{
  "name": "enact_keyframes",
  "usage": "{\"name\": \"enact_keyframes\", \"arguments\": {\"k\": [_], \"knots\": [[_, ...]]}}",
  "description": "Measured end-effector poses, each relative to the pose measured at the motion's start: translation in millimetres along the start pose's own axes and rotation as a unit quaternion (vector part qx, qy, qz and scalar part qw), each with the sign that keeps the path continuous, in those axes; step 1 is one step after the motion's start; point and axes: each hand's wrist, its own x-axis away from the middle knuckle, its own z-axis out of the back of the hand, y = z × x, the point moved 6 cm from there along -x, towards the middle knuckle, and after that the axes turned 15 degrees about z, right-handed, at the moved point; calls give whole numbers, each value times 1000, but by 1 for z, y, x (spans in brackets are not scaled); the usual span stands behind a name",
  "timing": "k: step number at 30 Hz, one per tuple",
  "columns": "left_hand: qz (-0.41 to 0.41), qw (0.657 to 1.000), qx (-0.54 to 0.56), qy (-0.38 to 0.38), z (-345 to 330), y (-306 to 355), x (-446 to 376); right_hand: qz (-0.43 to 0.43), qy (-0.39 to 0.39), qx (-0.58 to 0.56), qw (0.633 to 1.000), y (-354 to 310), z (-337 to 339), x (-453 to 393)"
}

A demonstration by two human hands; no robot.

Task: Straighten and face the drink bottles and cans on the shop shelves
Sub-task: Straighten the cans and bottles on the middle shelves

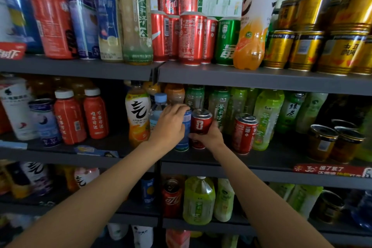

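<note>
On the middle shelf [261,160] my left hand [170,125] curls over the top of a blue can [184,139], hiding most of it. Right beside it stands a red can [201,124], and my right hand [210,137] grips it low on its right side. Both cans are upright and touch each other. A second red can [244,134] stands a little further right, apart from my hands. Just left of the blue can are a clear water bottle with a blue cap [159,106] and an orange juice bottle [137,117].
Green tea bottles [267,119] crowd the shelf behind and right of the cans. Red bottles with white caps [69,119] stand at the left. The top shelf holds stacked red cans [191,38], a green can [227,41] and gold cans [306,50]. More drinks fill the lower shelf.
</note>
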Motion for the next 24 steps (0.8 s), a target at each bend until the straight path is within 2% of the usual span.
{"name": "enact_keyframes", "arguments": {"k": [5, 9, 13, 17, 19, 24], "knots": [[-27, 999, 29, -11, 9, -1, 11, 34, 109, 30, 993, 3, 7, 13], [-83, 993, 89, 9, 19, 13, 12, 181, 174, 41, 967, -27, 28, 54], [-155, 963, 188, 119, 57, 43, 12, 336, 227, -30, 914, -111, 57, 88], [-142, 924, 279, 220, 119, 61, -7, 433, 262, -50, 861, -206, 85, 89], [-130, 916, 297, 237, 145, 63, -19, 421, 263, -52, 866, -242, 97, 70], [-5, 916, 332, 227, 172, 32, -51, 283, 204, 23, 937, -274, 95, 0]]}}
